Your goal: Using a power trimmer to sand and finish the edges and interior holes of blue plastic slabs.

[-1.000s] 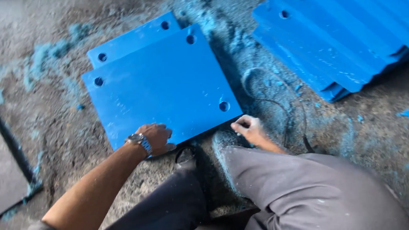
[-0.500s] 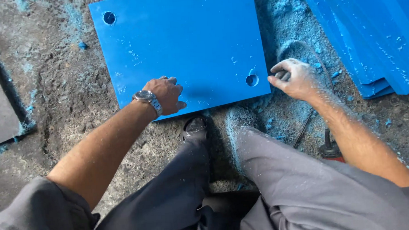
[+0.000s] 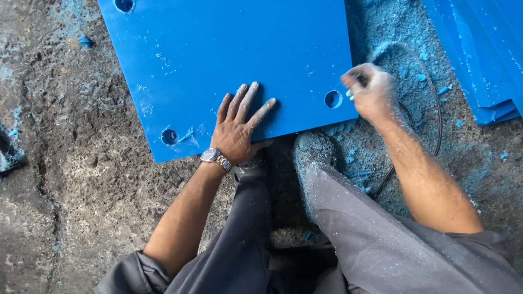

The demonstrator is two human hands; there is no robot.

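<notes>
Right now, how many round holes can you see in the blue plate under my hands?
3: one at the blue plate top left, one at its lower left corner, one by the right hand at the lower right. A fourth may lie out of frame.

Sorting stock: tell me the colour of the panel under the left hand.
Bright blue panel, head view.

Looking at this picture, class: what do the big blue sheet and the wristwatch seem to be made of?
Blue sheet: probably rigid plastic, smooth and matte; clean drilled holes and blue shavings lie around it. It could be a coated board instead.
Wristwatch on the left hand: looks like metal, silvery and shiny, with a linked band.
</notes>
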